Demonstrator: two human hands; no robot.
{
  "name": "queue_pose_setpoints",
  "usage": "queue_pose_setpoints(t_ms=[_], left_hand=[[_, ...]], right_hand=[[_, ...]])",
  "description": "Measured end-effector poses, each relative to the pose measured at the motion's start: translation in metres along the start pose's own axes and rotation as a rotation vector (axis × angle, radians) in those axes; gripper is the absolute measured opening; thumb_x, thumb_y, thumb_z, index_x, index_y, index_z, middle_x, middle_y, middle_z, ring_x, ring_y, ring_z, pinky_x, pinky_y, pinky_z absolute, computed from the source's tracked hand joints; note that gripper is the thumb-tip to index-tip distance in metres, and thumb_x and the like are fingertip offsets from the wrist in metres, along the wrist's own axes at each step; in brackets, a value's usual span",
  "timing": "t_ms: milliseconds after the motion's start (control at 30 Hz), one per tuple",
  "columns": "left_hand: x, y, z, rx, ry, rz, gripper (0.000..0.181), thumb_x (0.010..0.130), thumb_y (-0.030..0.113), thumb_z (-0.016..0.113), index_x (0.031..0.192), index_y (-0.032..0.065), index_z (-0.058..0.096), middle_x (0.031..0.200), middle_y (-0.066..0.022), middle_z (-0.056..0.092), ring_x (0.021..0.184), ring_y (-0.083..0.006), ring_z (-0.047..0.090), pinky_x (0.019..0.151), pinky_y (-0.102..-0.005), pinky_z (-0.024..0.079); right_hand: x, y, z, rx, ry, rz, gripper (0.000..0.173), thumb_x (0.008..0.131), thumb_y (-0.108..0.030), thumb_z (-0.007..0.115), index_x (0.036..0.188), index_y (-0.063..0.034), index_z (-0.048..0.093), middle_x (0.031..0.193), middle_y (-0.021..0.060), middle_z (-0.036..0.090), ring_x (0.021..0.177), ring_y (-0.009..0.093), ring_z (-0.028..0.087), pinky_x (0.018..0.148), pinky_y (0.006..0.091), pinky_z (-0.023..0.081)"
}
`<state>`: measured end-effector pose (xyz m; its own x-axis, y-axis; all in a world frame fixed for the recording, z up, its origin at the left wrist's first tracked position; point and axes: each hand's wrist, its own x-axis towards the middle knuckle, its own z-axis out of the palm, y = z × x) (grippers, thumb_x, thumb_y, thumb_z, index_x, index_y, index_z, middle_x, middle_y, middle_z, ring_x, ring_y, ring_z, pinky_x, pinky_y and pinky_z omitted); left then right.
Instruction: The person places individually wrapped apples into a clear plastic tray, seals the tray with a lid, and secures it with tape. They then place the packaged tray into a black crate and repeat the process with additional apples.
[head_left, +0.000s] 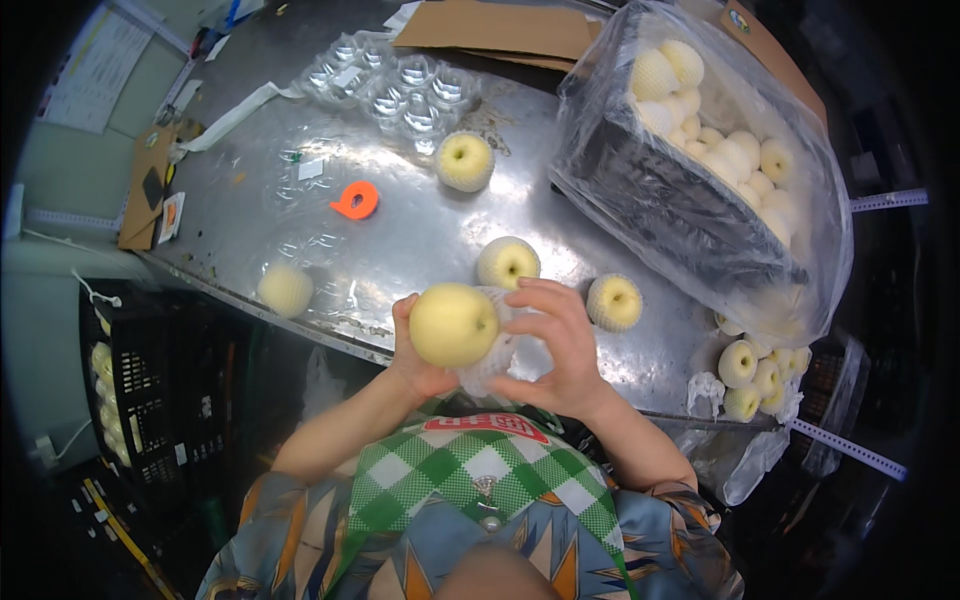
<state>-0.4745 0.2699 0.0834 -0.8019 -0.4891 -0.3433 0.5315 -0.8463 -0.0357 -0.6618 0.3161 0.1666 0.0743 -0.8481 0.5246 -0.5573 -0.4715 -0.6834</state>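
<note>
My left hand (420, 364) holds a bare yellow apple (450, 324) in front of my apron, its stem end turned to the right. Fingers and thumb of my right hand (559, 345) grip a white foam net sleeve (491, 367) at the apple's right side. Just beyond my hands, a netted apple (509, 262) stands on the metal table (405, 247). Another netted apple (614, 301) sits right of my right hand, and a third (465, 160) is farther back. To the left, a netted fruit (286, 290) rests near the table's front edge.
A plastic-lined crate (660, 187) of netted fruit stands at back right, with more netted apples (739, 364) piled below it. Clear plastic trays (420, 94) and cardboard (495, 30) lie at the back. An orange tape roll (360, 200) lies left of centre. Black crates (142, 375) stand left.
</note>
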Motion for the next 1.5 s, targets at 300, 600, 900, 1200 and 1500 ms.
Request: queue_pose_setpoints(t_ms=[300,600,900,1200,1500], left_hand=[[0.005,-0.015,0.042,0.52,0.196,0.122,0.058,0.095,0.048,0.026,0.13,0.0059,0.044,0.127,-0.0119,0.051,0.118,-0.0238,0.05,0.101,-0.0399,0.039],[0.006,-0.005,0.056,1.176,0.193,0.479,0.049,0.097,0.036,0.036,0.124,-0.0043,0.048,0.115,-0.011,0.057,0.11,-0.0159,0.052,0.095,-0.0294,0.04],[-0.004,-0.003,0.049,1.142,0.264,0.38,0.05,0.077,0.014,0.069,0.12,-0.0053,0.051,0.118,-0.0133,0.057,0.11,-0.0207,0.056,0.096,-0.0352,0.043],[-0.017,0.006,0.047,0.282,0.349,0.094,0.051,0.094,0.044,0.043,0.12,0.0007,0.052,0.118,-0.014,0.059,0.107,-0.0261,0.059,0.092,-0.0425,0.048],[-0.032,-0.003,0.033,0.529,0.544,0.315,0.05,0.097,0.04,0.042,0.124,-0.0016,0.048,0.116,-0.0118,0.058,0.106,-0.0238,0.059,0.09,-0.04,0.048]], right_hand=[[-0.023,0.019,0.028,0.625,0.068,0.49,0.052,0.064,-0.011,0.081,0.103,-0.0044,0.047,0.118,0.0116,0.057,0.111,0.026,0.055,0.094,0.0355,0.044],[-0.043,0.05,0.034,1.749,-0.027,1.085,0.069,0.085,-0.048,0.059,0.134,-0.0036,0.039,0.132,0.0111,0.049,0.121,0.024,0.049,0.102,0.0423,0.039],[-0.029,0.031,0.03,1.013,-0.081,1.01,0.029,0.084,-0.016,0.065,0.104,-0.003,0.049,0.085,0.0026,0.059,0.073,0.006,0.056,0.062,0.0199,0.046],[-0.039,0.072,0.016,0.981,-0.102,0.899,0.02,0.08,-0.005,0.065,0.094,-0.0039,0.05,0.067,0.0003,0.056,0.057,0.006,0.051,0.054,0.0214,0.039],[-0.012,0.028,0.074,0.367,-0.276,0.233,0.075,0.068,-0.014,0.076,0.132,-0.0062,0.036,0.129,0.0135,0.045,0.123,0.023,0.043,0.1,0.0339,0.038]])
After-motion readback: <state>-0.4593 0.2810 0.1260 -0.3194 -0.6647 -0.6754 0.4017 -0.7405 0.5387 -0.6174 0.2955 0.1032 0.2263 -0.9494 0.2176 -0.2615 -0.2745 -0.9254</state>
